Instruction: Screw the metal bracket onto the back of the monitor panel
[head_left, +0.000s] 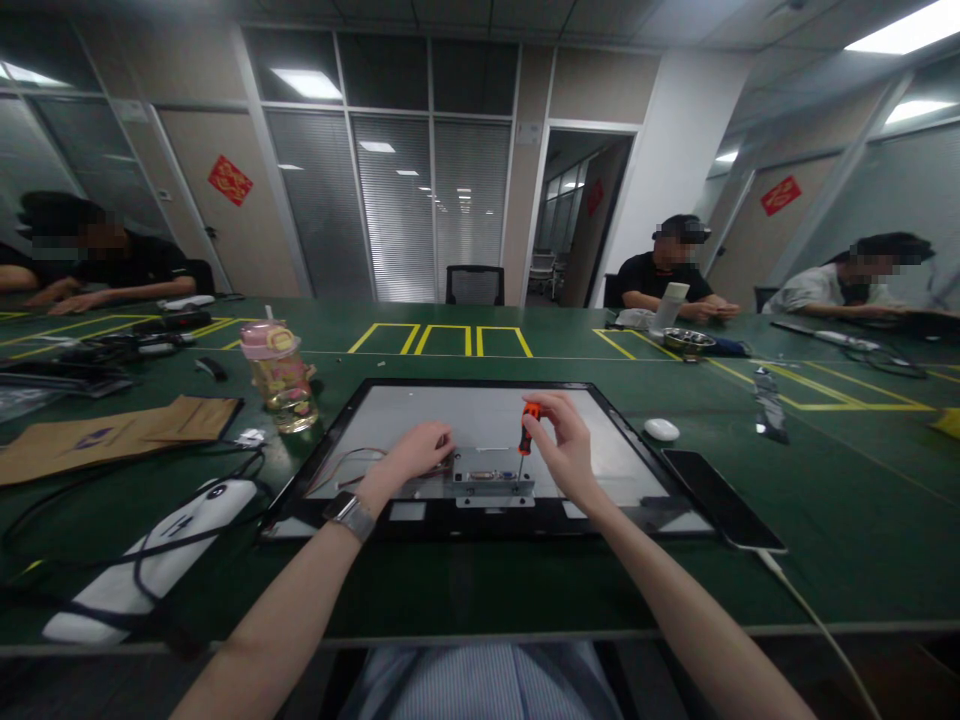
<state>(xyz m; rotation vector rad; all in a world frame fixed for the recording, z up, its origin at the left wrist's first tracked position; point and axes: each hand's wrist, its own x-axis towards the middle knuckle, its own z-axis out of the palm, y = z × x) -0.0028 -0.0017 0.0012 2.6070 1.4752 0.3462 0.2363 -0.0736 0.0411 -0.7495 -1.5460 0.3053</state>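
A black-framed display panel lies flat on the green table in front of me. Near its close edge sits a grey metal bracket with connectors on it. My right hand grips an orange and black screwdriver, held nearly upright with its shaft pointing down at the bracket's right part. My left hand rests at the bracket's left end, fingers curled inward; their tips are partly hidden, and whatever they pinch cannot be made out. Thin reddish-brown wires run over the panel beside my left wrist.
A pink-lidded bottle, brown paper bag and white power strip with black cables are on the left. To the right lie a plugged-in phone, white earbud case and metal bowl. Several people sit around the table.
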